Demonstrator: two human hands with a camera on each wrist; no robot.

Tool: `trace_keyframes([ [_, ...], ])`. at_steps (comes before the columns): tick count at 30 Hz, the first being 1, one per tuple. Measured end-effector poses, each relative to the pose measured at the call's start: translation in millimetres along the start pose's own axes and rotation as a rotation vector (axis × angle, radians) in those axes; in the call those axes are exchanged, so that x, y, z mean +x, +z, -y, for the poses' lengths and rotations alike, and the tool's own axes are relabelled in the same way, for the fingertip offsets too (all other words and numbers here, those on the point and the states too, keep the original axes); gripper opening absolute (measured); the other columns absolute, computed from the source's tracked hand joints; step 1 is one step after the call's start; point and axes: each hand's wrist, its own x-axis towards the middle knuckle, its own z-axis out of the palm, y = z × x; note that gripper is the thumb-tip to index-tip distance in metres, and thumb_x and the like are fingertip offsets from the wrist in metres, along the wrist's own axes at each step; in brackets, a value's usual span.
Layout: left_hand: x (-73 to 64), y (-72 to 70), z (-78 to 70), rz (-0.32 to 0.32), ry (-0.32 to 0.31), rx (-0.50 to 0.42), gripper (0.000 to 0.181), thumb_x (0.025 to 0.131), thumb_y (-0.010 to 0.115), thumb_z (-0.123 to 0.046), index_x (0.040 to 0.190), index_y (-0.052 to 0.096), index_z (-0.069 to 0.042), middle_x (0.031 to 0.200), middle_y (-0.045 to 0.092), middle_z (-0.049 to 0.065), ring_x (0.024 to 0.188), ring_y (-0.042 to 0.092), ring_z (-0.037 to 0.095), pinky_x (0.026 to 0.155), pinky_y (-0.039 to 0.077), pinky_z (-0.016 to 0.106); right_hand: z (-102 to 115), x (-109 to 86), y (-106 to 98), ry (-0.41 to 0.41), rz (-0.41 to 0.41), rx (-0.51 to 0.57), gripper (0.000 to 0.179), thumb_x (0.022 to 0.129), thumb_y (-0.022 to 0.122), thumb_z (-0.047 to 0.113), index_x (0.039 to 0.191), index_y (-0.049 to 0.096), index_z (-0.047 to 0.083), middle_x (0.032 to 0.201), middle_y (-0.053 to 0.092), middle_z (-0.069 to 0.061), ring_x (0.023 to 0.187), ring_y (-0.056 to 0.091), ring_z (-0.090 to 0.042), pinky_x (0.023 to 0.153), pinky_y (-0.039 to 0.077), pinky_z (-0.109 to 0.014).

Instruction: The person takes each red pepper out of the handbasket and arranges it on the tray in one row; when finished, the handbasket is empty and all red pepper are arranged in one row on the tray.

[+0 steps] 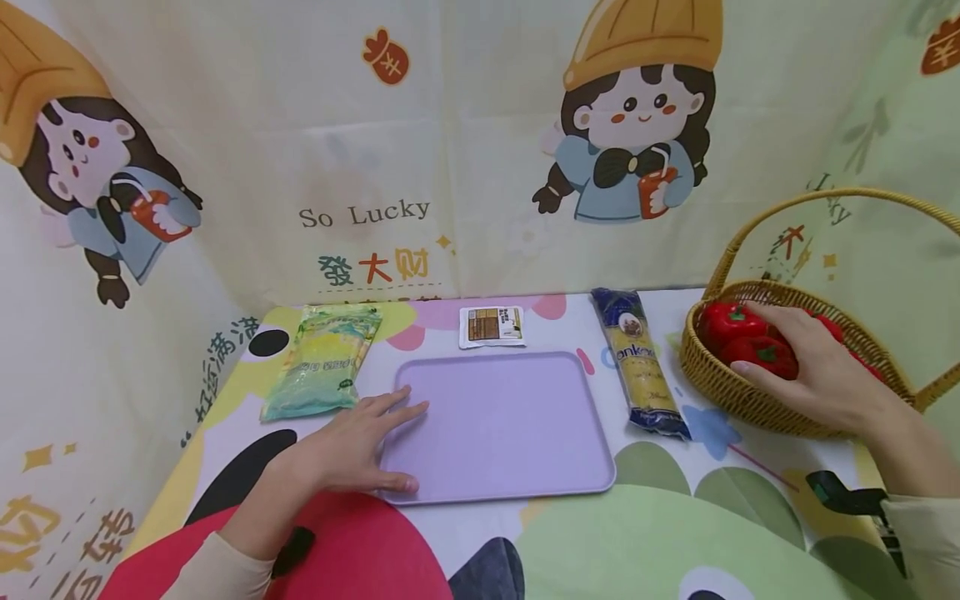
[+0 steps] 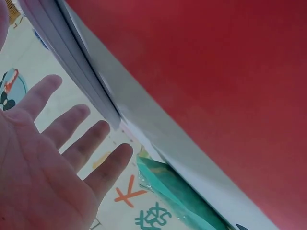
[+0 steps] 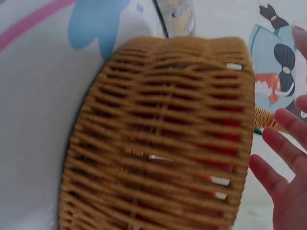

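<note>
A light purple tray [image 1: 498, 425] lies flat on the table. My left hand [image 1: 360, 442] is spread over its left edge, fingers apart and holding nothing; the left wrist view shows the palm [image 2: 43, 177] beside the tray's side [image 2: 79, 62]. On the right stands a wicker basket [image 1: 712, 379] with red bell peppers [image 1: 731, 325] in it. Above them is my right hand [image 1: 817, 367], its thumb and fingers apart. In the right wrist view the fingers [image 3: 283, 143] reach past the rim of the basket [image 3: 158, 129]; whether they touch a pepper I cannot tell.
Left of the tray lies a green and yellow plastic packet [image 1: 322, 362]. A small white packet with a brown label [image 1: 491, 326] is behind the tray. Between tray and basket lies a pack of pasta [image 1: 641, 362]. The basket's tall handle [image 1: 832, 193] arches above it. Printed cloth [image 1: 487, 167] hangs behind.
</note>
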Motion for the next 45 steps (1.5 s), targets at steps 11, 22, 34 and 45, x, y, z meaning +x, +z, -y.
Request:
trace_keyframes([
  [11, -1.8, -9.2, 2.3, 0.08, -0.022, -0.08, 0.111, 0.066, 0.087, -0.068, 0.157, 0.043, -0.023, 0.165, 0.033, 0.014, 0.148, 0.034, 0.042, 0.11, 0.041, 0.063, -19.8, -1.1, -4.2, 0.018, -0.013, -0.033, 0.082, 0.078, 0.092, 0.024, 0.146, 0.051, 0.006, 0.137, 0.053, -0.023, 0.12, 0.048, -0.044, 0.081, 0.026, -0.01],
  [22, -3.5, -11.4, 7.7, 0.094, -0.044, -0.124, 0.119, 0.061, 0.091, -0.066, 0.159, 0.038, -0.025, 0.168, 0.026, 0.013, 0.151, 0.029, 0.041, 0.111, 0.041, 0.06, -29.4, -0.5, -13.0, 0.044, 0.064, -0.099, 0.082, 0.073, 0.095, 0.031, 0.139, 0.057, 0.002, 0.131, 0.058, -0.025, 0.113, 0.052, -0.046, 0.076, 0.048, -0.029],
  [34, -2.0, -14.5, 21.1, 0.098, -0.038, -0.158, 0.121, 0.06, 0.093, -0.064, 0.159, 0.038, -0.021, 0.168, 0.023, 0.016, 0.15, 0.028, 0.045, 0.111, 0.04, 0.063, -41.9, -10.4, -11.8, 0.037, 0.101, -0.085, 0.069, 0.081, 0.09, 0.028, 0.137, 0.059, 0.002, 0.133, 0.059, -0.028, 0.115, 0.054, -0.049, 0.096, 0.037, -0.014],
  [45, 5.8, -16.6, 27.1, 0.11, -0.014, -0.129, 0.123, 0.058, 0.095, -0.059, 0.157, 0.04, -0.011, 0.169, 0.022, 0.016, 0.152, 0.027, 0.044, 0.114, 0.038, 0.06, -55.1, -12.7, -12.0, -0.05, 0.082, -0.122, 0.066, 0.073, 0.094, 0.02, 0.129, 0.065, 0.002, 0.124, 0.066, -0.025, 0.103, 0.059, -0.041, 0.078, 0.029, 0.001],
])
